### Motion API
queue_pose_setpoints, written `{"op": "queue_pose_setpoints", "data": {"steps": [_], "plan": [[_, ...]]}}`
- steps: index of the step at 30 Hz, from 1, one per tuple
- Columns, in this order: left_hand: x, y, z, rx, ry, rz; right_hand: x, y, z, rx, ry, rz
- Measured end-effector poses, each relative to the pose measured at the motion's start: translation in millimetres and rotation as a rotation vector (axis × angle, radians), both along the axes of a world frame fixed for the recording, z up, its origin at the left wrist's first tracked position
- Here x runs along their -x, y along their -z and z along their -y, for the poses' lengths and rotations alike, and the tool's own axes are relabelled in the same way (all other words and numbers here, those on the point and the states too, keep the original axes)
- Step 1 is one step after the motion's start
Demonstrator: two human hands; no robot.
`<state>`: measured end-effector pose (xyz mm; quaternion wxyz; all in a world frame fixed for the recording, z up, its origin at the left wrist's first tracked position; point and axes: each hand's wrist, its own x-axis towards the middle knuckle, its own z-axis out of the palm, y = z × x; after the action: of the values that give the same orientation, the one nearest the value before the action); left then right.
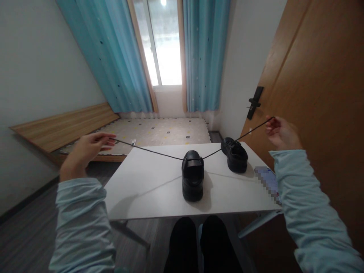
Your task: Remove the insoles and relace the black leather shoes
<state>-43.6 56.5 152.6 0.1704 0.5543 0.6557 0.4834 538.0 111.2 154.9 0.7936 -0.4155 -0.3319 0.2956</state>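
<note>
A black shoe (193,185) stands on the white table in front of me, its heel toward me. A dark shoelace (150,151) runs through its front part and stretches out to both sides. My left hand (91,148), raised beyond the table's left edge, pinches one end of the lace. On the right, my right hand (281,132) is closed on the other end, held higher, near the door. Both lengths look taut. A second black shoe (237,157) sits at the table's far right, and the right length of lace passes behind or over its toe; I cannot tell which.
The white table (148,197) has a blurred, bluish flat item (267,180) at its right edge. Behind it is a bed with a patterned mattress (167,129). A wooden door (318,83) with a black handle (255,102) stands close on the right. Blue curtains (204,57) flank the window.
</note>
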Motion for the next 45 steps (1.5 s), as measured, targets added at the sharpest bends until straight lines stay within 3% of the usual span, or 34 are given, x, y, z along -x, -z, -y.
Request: {"op": "queue_pose_setpoints", "data": {"steps": [2,4,8,16,19,24,29,32,35,39,41,43,45], "plan": [[-23,-12.0,-8,-0.196,0.038,0.009,19,-15.8,-1,0.000,-0.098,-0.040],[-46,-21.0,-17,-0.323,0.123,0.056,41,-29.3,-1,-0.033,-0.158,0.060],[-88,-29.4,-30,-0.527,0.222,0.165,89,-42.3,1,-0.083,-0.310,0.238],[-155,-27.5,-27,-0.593,0.410,0.266,163,-30.2,6,-0.192,-0.602,0.348],[-174,-32.5,-27,-0.594,0.412,0.217,180,-30.8,8,-0.222,-0.674,0.350],[-200,-42.4,-31,-0.574,0.450,0.131,200,-39.1,13,-0.302,-0.684,0.406],[-219,-42.5,-35,-0.679,0.519,0.046,215,-43.0,12,-0.379,-0.654,0.476],[-225,-36.6,-37,-0.723,0.499,0.029,218,-40.6,9,-0.400,-0.613,0.529],[-221,-24.1,-42,-0.665,0.472,0.023,211,-32.8,5,-0.393,-0.573,0.542],[-202,1.8,-55,-0.458,0.351,-0.047,185,-12.8,-3,-0.292,-0.548,0.521],[-190,17.2,-62,-0.356,0.276,-0.137,168,0.1,-9,-0.219,-0.459,0.536],[-181,33.3,-67,-0.241,0.266,-0.238,152,14.1,-15,-0.151,-0.316,0.560],[-174,49.2,-70,-0.135,0.261,-0.310,139,28.4,-20,-0.071,-0.257,0.576]]}}
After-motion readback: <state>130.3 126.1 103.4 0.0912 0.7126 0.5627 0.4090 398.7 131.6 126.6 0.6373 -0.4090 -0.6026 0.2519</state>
